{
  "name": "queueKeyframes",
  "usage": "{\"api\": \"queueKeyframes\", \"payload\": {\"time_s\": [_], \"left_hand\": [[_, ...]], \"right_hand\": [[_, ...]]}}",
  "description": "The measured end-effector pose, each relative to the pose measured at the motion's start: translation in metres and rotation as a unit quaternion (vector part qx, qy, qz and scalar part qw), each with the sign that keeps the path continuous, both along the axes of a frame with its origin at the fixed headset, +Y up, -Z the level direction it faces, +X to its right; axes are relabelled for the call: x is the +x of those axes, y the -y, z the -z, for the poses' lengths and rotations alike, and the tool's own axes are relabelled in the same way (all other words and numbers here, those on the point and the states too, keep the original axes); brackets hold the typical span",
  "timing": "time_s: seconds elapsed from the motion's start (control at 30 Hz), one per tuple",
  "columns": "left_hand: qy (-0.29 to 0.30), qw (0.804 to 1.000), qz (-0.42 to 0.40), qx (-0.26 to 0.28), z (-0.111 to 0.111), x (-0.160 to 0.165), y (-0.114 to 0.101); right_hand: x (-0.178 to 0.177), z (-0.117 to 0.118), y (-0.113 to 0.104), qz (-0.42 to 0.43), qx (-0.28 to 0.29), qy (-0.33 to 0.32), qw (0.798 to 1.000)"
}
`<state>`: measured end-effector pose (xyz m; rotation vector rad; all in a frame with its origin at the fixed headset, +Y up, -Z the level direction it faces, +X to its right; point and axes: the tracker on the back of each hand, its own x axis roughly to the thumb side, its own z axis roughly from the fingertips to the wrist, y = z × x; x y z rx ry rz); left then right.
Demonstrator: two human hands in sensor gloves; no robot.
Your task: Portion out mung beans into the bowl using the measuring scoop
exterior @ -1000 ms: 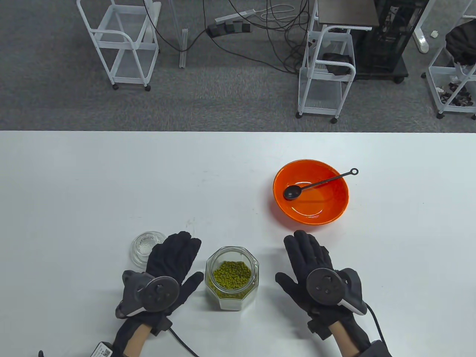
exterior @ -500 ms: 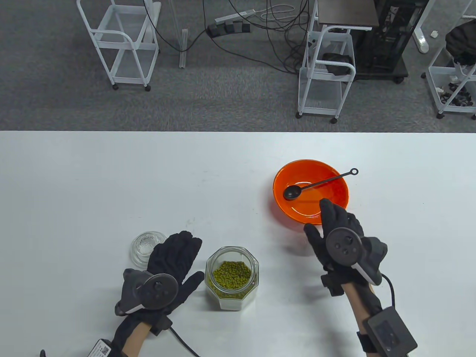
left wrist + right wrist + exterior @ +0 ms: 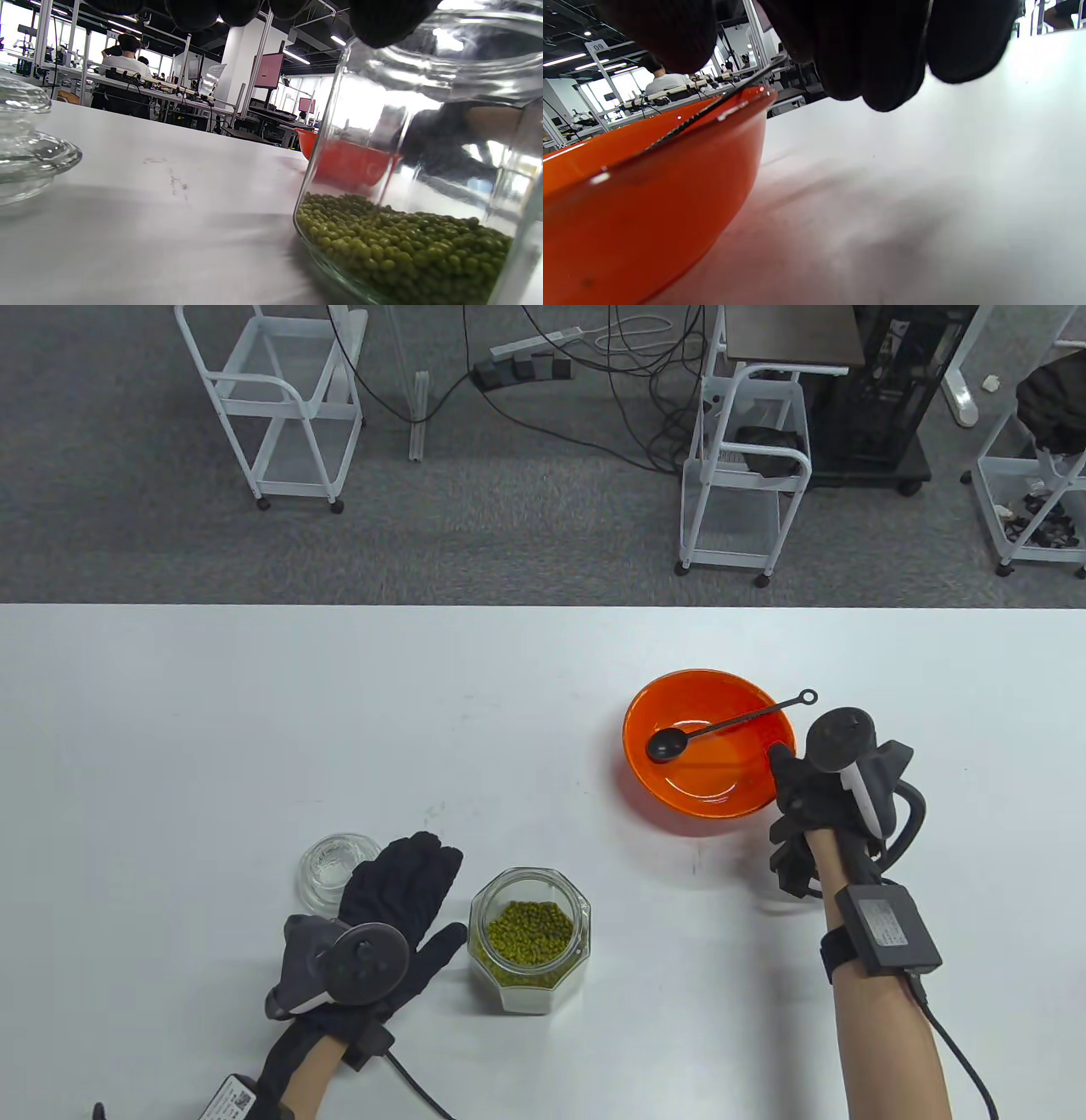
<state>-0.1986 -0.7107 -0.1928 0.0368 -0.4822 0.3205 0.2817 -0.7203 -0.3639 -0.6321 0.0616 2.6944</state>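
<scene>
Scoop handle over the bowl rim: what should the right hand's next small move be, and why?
Probably pinch the scoop handle where it overhangs the bowl rim. The right hand is beside the rim, not yet holding it; the bowl has no beans, and the jar is open.

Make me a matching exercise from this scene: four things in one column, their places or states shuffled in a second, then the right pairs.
1. measuring scoop
2. glass lid
3. jar
4. left hand

A. open, holds mung beans
B. rests flat on the table between lid and jar
C. lies in the orange bowl, handle over its rim
D. on the table, left of the hand

Pairs: 1-C, 2-D, 3-A, 4-B
</scene>
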Motion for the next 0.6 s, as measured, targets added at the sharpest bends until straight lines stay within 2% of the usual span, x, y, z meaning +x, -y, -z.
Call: {"api": "queueKeyframes", "payload": {"time_s": [0.13, 0.27, 0.47, 0.6], "left_hand": [[-0.001, 1.0, -0.001, 0.001, 0.0, 0.0, 0.001], [-0.003, 1.0, -0.001, -0.006, 0.0, -0.001, 0.002], [-0.001, 1.0, 0.001, -0.01, -0.001, 0.0, 0.003], [0.001, 1.0, -0.001, -0.012, -0.001, 0.001, 0.004]], "right_hand": [[0.005, 0.011, 0.015, 0.076, -0.031, 0.015, 0.997], [0.009, 0.016, 0.026, 0.165, -0.02, 0.037, 0.985], [0.013, 0.014, 0.023, 0.163, -0.002, 0.053, 0.985], [0.01, 0.003, 0.018, 0.161, 0.024, 0.054, 0.985]]}}
